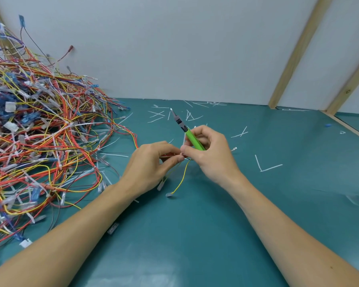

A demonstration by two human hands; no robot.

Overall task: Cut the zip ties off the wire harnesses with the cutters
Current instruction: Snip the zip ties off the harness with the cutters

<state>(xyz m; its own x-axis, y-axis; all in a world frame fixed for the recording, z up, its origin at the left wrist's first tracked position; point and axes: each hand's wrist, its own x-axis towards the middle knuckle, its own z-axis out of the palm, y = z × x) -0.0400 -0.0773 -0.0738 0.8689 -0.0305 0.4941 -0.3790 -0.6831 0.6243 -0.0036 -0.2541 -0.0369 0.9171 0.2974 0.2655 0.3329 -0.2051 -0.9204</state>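
While our right hand (207, 154) curls round the green-handled cutters (187, 131), tips pointing away, and our left hand (151, 162) pinches a small wire harness (179, 168) just right of the big wire pile (39, 131), the blades could nick insulation if we cut blind.

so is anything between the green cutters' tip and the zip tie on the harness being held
No object lies between them, but the green-handled cutters in the right hand point up and away from the small red-and-yellow wire harness pinched by the left hand.
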